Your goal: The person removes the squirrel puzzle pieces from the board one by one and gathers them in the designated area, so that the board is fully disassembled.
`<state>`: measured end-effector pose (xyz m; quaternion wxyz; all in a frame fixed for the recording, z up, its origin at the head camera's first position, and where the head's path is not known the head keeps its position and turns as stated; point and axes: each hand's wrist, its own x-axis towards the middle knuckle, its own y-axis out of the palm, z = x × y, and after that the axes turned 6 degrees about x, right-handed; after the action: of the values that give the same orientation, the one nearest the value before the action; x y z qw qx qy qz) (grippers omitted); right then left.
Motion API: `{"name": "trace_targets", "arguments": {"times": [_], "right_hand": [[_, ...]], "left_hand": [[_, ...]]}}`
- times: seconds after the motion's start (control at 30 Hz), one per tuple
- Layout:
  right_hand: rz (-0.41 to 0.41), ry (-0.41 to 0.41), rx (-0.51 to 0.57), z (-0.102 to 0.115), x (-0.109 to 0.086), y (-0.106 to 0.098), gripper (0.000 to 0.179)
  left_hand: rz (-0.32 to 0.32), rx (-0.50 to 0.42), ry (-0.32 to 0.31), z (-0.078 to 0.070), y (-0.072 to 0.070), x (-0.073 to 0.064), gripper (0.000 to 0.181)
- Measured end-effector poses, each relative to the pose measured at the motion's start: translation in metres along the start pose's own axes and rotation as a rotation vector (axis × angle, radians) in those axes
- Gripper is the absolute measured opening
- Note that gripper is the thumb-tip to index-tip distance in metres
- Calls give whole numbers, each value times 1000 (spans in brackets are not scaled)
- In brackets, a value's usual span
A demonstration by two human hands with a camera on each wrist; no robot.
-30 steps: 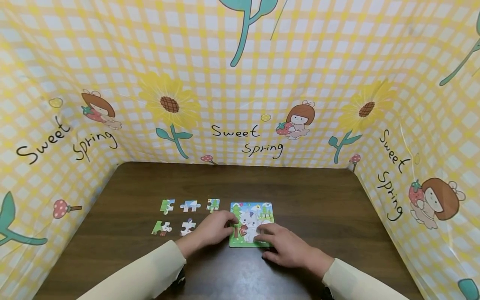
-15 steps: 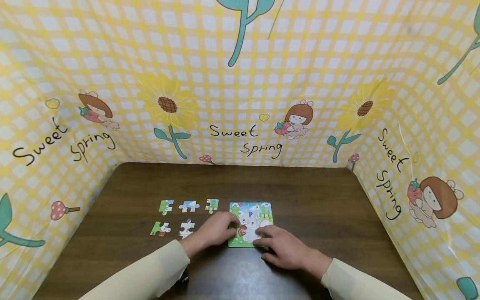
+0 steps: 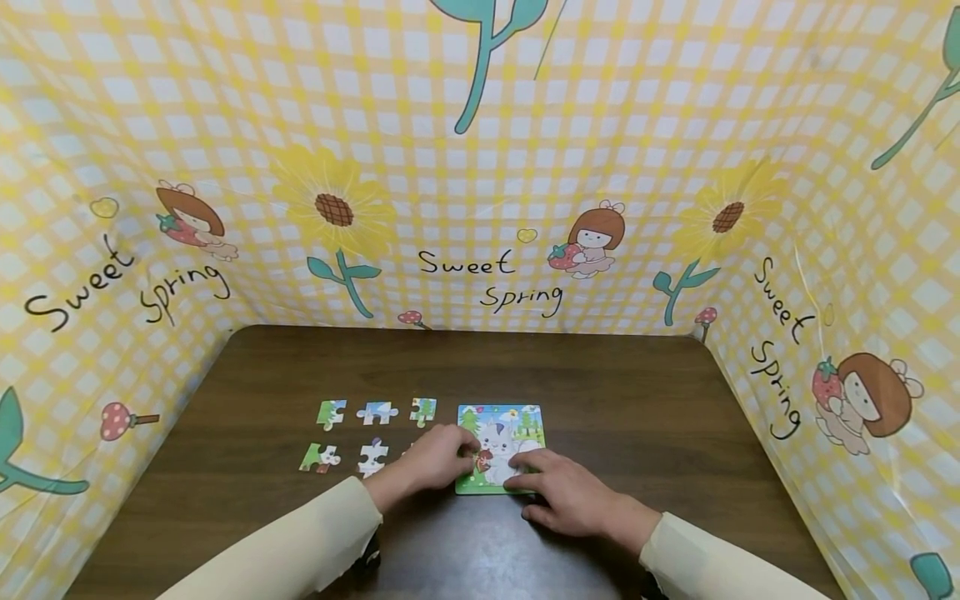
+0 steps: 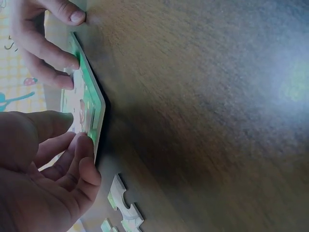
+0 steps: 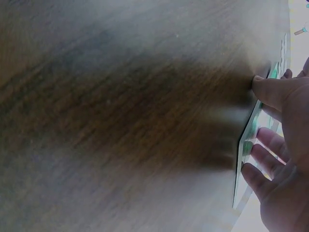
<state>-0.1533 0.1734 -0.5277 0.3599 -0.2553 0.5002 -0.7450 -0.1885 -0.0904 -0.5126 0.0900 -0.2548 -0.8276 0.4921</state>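
A square puzzle (image 3: 528, 421) with a picture of a white animal among green trees lies on the table. My left hand (image 3: 438, 457) reaches over its left edge. In the left wrist view, this hand's thumb (image 4: 55, 124) and bent fingers (image 4: 84, 145) meet the picture side with their tips close together. I cannot tell whether they pinch a piece. My right hand (image 3: 573, 496) rests its spread fingertips on the puzzle's lower right part. In the right wrist view, the right thumb (image 5: 270, 92) lies at the near edge, and several fingers (image 5: 265, 159) touch the board.
Left of the puzzle lie loose jigsaw pieces in two rows, among them a blue one (image 3: 377, 412), a tree one (image 3: 423, 410) and a white one (image 3: 372, 457). Another is mostly hidden behind the left hand. A yellow checked cloth (image 3: 450, 208) encloses the brown table (image 3: 615, 375).
My left hand's fingers have shifted slightly to the right over the puzzle, and its sleeve has followed. My right hand stays on the lower right part. The whole view has drifted a little.
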Motion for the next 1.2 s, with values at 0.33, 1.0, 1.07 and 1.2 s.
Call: {"name": "trace_targets", "arguments": {"times": [0.33,1.0,1.07,1.2], "right_hand": [[-1,2,5,-2,0,0,41],[-10,-15,-5,0,1,0,41],[-16,-21,-7,-1,1,0,42],[-11,-19,-11,-2,1,1,42]], "left_hand": [[18,-44,-36,-1,1,3,16],[-22,-247,-61,0,-2,0,15],[-13,-300,-47,1,-5,-2,15],[-4,-389,-45,6,-11,-9,15]]}}
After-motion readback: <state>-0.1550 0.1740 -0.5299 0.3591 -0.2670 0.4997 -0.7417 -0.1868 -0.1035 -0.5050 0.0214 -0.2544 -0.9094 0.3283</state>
